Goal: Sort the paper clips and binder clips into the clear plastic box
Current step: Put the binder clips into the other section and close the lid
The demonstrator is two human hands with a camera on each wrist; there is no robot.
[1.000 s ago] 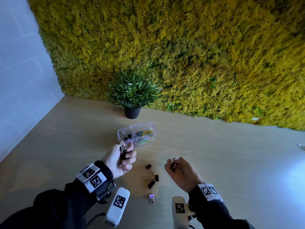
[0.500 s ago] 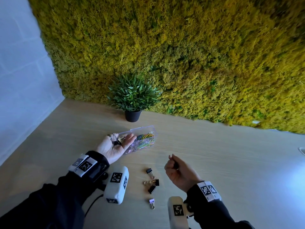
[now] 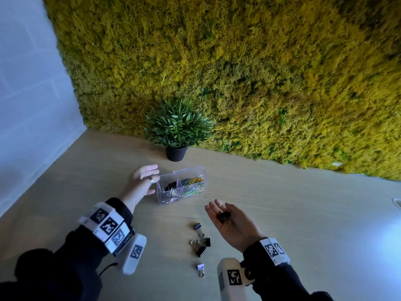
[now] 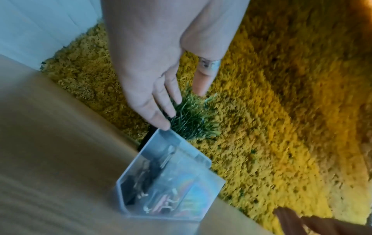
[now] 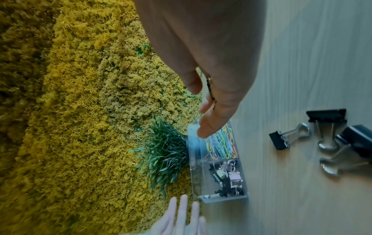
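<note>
Moss, shaggy and yellow-green, covers the wall behind a pale wood-grain table, smooth and matt; a smooth white wall closes the left side; a potted plant with thin pointed leaves stands in a round black pot against the moss; just in front of it sits the clear plastic box, rectangular with hard glossy walls and a divider across the middle, its left compartment holding black binder clips with wire handles and its right a tangle of coloured paper clips; in the left wrist view the box's contents are blurred; the left hand lies just beside the box's left end, fingers straight and spread, holding nothing, a ring on one finger; whether a fingertip touches the box corner cannot be told; the right hand hovers palm up, nearer than the box, fingers loosely extended, a small dark clip lying in the palm, its shape hard to make out; on the table beside that hand lie three black folded-metal clips in a cluster; nearer still, apart, lies one tiny lilac clip.
</note>
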